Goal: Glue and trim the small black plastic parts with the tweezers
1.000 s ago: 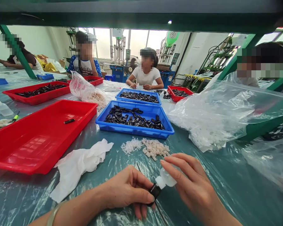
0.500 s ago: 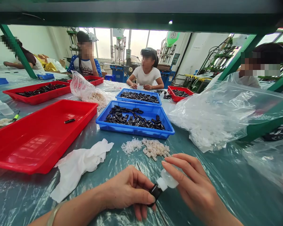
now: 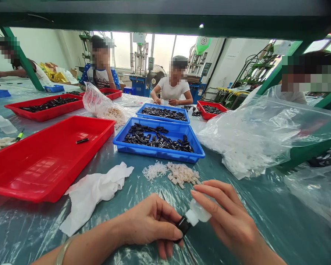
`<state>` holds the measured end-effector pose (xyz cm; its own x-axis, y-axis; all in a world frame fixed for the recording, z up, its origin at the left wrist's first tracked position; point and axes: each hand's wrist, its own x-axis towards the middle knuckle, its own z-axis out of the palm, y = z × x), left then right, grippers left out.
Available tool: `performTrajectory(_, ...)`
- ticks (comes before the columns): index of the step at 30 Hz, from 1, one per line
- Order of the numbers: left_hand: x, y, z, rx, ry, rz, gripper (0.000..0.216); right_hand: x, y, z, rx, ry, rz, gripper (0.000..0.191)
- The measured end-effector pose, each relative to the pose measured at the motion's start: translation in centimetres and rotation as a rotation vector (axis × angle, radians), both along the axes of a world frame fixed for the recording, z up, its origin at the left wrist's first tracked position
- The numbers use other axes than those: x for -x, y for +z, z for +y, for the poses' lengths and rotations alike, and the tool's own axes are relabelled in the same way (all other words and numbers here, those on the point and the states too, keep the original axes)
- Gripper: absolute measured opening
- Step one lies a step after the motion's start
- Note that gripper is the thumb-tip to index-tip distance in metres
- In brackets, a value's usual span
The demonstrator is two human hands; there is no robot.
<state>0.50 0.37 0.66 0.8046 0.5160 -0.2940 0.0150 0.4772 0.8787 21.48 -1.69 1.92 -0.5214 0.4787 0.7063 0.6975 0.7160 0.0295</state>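
My left hand [image 3: 151, 222] is closed around a small black part [image 3: 181, 225], pinched between thumb and fingers near the table's front edge. My right hand [image 3: 226, 217] grips a small clear squeeze bottle [image 3: 198, 212] whose white nozzle touches the black part. Just beyond my hands lie a heap of tiny white bits [image 3: 154, 170] and a heap of small beige pieces [image 3: 182, 173]. A blue tray [image 3: 157, 154] of black parts sits behind those heaps.
A large red tray [image 3: 30, 184] with one black part [image 3: 82, 140] stands at the left, a crumpled white cloth [image 3: 93, 191] beside it. A clear bag of white pieces [image 3: 253, 143] fills the right. More red and blue trays and several seated people are farther back.
Both hands and the bottle stay nearly still; the bottle has drifted slightly right and down. The view has shifted a little.
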Motion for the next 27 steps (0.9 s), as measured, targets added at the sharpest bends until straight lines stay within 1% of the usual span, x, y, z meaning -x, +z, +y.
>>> performTrajectory(6,-0.01,-0.08,0.02,0.010,-0.007,-0.015,0.021,-0.31,-0.38,0.09,0.035,0.020,0.023,0.037)
performTrajectory(11,0.03,-0.10,0.00,0.015,-0.004,-0.012,0.020,-0.59,-0.84,0.15,0.050,0.016,0.042,0.034)
performTrajectory(20,0.12,-0.30,0.01,0.004,-0.024,-0.009,0.021,-0.52,-0.05,0.15,0.058,0.058,0.011,0.034)
performTrajectory(27,0.02,0.11,-0.07,0.017,-0.037,0.010,0.022,-0.77,-0.10,0.10,0.070,0.052,0.002,0.029)
